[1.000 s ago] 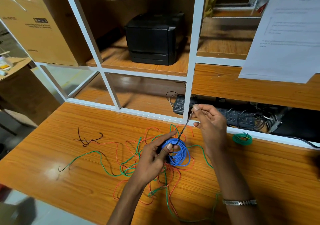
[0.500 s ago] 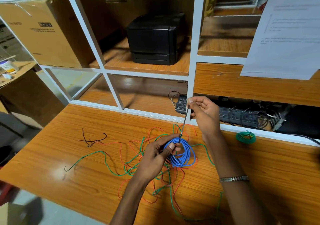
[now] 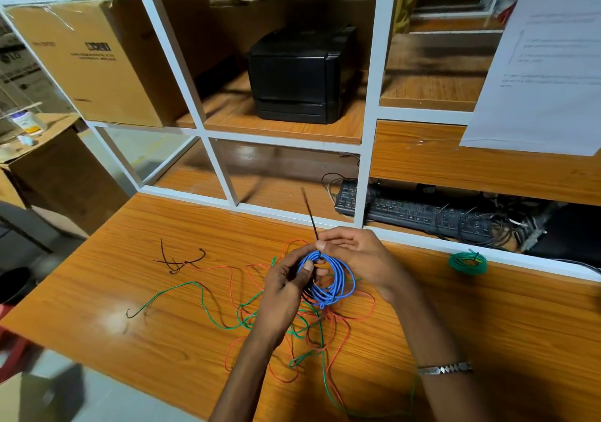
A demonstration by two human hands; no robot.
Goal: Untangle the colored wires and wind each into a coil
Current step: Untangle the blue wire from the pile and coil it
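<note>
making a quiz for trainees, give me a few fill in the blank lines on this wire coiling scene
1. The coil held between the left hand and the right hand is ____ in colour.
2. The finished coil lying apart near the keyboard is ____.
3. The loose wires on the table are green and ____.

Missing words: blue; green; orange

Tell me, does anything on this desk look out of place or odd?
Mostly the loose red and green wires, lying tangled on the desk under the hands. A keyboard is pushed under the shelf among cables.
</note>
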